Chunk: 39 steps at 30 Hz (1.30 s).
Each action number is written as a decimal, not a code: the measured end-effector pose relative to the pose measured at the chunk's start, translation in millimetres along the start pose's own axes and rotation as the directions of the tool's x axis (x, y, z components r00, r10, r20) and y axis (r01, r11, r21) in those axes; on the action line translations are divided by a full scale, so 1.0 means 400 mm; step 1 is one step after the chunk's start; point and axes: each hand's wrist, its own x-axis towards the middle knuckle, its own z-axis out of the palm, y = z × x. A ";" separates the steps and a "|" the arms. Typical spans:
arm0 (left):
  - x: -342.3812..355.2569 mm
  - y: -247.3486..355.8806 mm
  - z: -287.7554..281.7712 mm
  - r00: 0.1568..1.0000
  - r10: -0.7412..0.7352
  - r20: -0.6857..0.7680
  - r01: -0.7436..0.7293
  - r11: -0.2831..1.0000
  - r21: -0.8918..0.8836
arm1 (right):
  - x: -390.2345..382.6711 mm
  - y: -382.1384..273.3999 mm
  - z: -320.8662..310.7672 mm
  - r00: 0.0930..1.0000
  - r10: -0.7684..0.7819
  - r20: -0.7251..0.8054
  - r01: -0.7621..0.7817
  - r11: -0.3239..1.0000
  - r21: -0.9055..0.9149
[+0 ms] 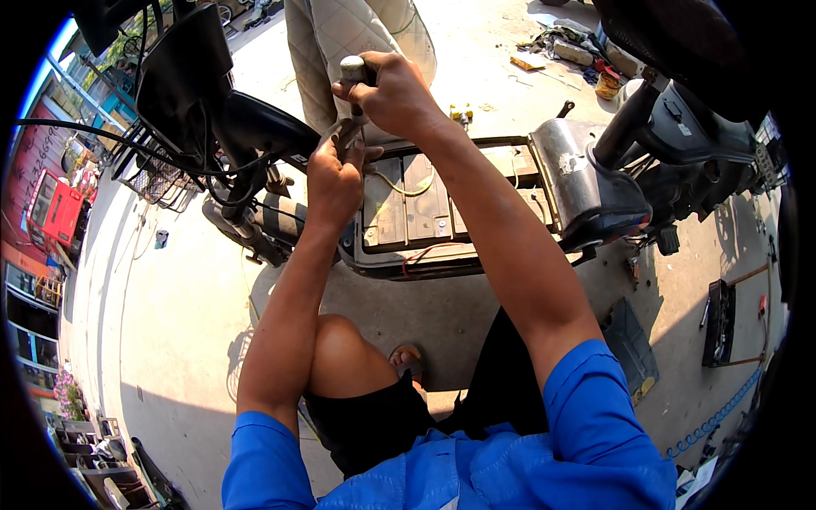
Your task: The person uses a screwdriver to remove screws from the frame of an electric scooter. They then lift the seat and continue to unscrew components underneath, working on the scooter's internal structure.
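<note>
Gripping a pale tool handle [353, 70], the fingers of the right hand [387, 89] are curled tight round it, holding it upright above the front end of the battery tray [442, 204]. Just below, the left hand [334, 183] has its fingers closed together on the lower part of the same tool, where thin metal parts [347, 134] show between the two hands; what exactly those parts are is too small to tell. Both hands sit at the front edge of the battery tray, which lies open in the floor of an electric scooter [595, 170] and holds flat grey batteries [416, 208] with thin wires [412, 189] across them.

Ahead of the tray rises the black steering column [255, 127] with cables and a wire basket [157, 178] beside it. Behind the tray stands a shiny metal seat post housing [565, 174] under the dark seat. Beyond the tray, another person's legs in pale quilted trousers [336, 42] stand close. Below the tray are the person's bare knee [344, 357], black shorts and blue sleeves [595, 416]. To the right of the tray, tools [722, 323] lie on the concrete ground
</note>
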 end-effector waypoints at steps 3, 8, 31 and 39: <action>-0.005 0.014 -0.006 0.999 -0.044 -0.011 0.045 0.988 0.149 | 0.003 0.007 0.004 1.000 -0.023 0.006 0.023 0.998 -0.056; -0.027 0.040 -0.006 0.998 -0.059 -0.027 0.064 0.963 0.262 | 0.004 -0.002 0.008 0.985 -0.155 -0.077 0.141 0.977 -0.160; -0.102 0.077 -0.040 0.999 0.005 0.043 -0.008 0.998 0.064 | 0.089 -0.034 0.203 0.973 0.095 -0.212 -0.036 0.962 0.270; -0.096 0.012 -0.069 0.997 0.033 0.068 -0.044 0.985 0.165 | 0.096 -0.054 0.257 0.949 0.071 -0.308 -0.007 0.979 0.205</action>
